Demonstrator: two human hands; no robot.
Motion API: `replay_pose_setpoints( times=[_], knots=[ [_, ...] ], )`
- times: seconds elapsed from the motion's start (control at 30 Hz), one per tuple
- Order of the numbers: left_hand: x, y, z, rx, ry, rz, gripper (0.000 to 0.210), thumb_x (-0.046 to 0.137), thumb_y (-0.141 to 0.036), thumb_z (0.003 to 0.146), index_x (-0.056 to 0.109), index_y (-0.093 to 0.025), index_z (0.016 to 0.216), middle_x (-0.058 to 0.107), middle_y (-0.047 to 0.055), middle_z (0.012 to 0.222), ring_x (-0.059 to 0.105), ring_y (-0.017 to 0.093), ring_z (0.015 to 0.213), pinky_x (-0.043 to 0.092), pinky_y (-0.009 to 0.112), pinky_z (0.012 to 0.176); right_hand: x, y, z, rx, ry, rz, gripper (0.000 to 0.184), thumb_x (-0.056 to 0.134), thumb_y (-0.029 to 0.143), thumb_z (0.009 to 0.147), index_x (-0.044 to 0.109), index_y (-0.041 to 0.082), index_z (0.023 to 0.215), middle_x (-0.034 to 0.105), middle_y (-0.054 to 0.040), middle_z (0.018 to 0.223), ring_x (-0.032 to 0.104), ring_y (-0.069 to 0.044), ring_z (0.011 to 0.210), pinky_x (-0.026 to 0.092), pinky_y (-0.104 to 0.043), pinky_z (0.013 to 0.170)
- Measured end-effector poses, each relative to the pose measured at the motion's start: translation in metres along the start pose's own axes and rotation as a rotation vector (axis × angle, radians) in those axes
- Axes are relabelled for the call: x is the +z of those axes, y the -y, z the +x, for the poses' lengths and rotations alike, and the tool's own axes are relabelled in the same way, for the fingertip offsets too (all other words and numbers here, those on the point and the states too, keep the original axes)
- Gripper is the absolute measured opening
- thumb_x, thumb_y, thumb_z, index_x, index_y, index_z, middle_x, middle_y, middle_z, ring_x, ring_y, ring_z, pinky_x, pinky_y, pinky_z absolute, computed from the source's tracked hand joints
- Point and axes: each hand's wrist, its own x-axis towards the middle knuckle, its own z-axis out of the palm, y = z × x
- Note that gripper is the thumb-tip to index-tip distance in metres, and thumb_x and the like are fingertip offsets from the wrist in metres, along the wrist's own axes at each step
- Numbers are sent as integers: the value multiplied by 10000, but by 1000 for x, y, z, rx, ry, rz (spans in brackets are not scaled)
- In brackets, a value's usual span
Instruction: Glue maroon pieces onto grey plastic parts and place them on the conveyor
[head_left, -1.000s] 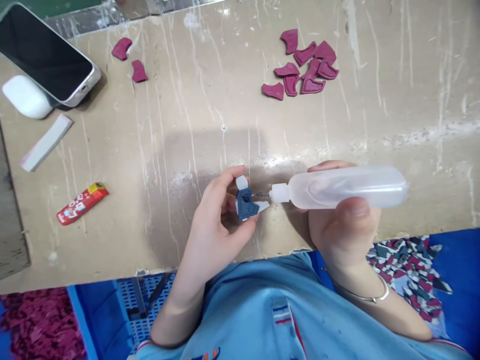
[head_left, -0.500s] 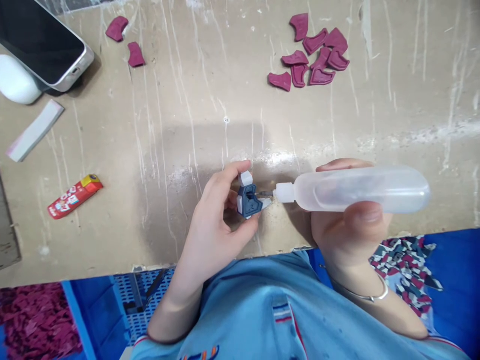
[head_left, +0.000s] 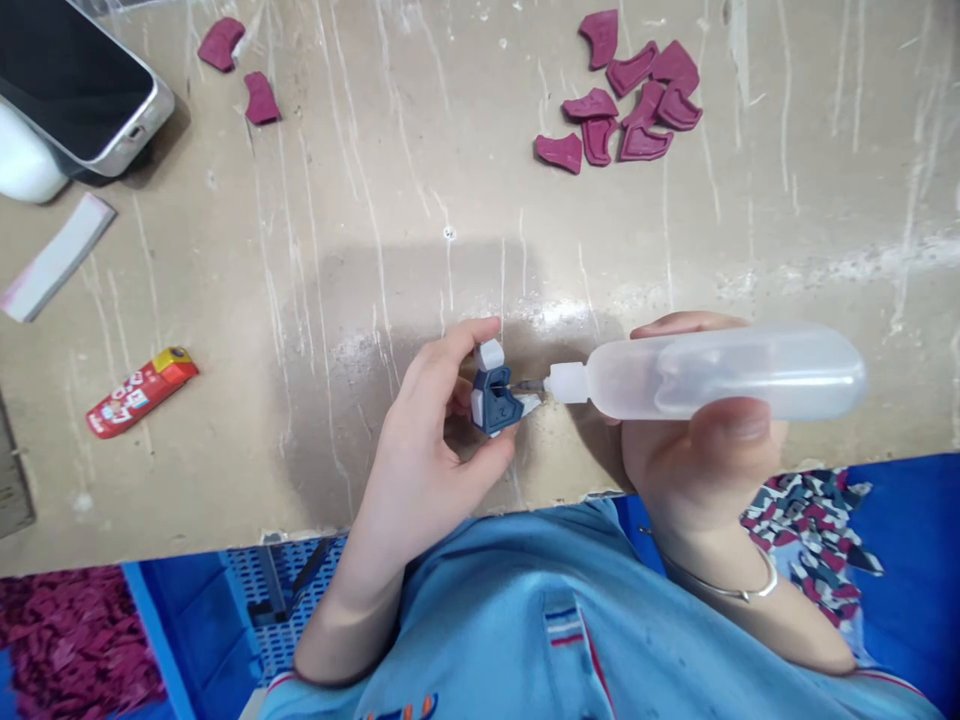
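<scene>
My left hand (head_left: 420, 430) pinches the blue piece (head_left: 502, 412) between fingers and thumb, just above the tabletop (head_left: 787, 200) near the middle of its near edge. A white piece (head_left: 490, 354) shows around it in the same grip. My right hand (head_left: 679, 465) closes around the clear bottle (head_left: 720, 372), which lies level and points left. Compared with a second ago, the blue piece is turned so that its hollow faces up more openly. The bottle's thin tip (head_left: 531, 385) now reaches over the hollow, where before it ended about at the rim. I judge this the working position: tip and hollow aligned, both grips firm. Whether liquid leaves the tip cannot be seen. The loose maroon pieces (head_left: 558, 152) by the far edge lie as before.
</scene>
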Motion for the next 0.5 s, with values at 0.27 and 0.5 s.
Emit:
replay_pose_setpoints(
  times=[0.27,0.5],
  knots=[
    [0,1,-1,-18,-27,-8,661,744,-71,879,618,-376,1452,711,9,1259,637,128,834,598,280,766,-1,1,-3,-21,41,-50,412,834,707,865,852,316,992,759,2,890,713,-203,705,574,-341,520],
    [2,-1,-2,-38,-49,-18,692,731,-50,841,617,-384,1436,707,15,1339,664,150,857,645,356,843,-7,1,-7,-57,83,-125,432,765,717,918,842,305,1022,775,-2,926,756,-233,791,614,-387,627]
  ],
)
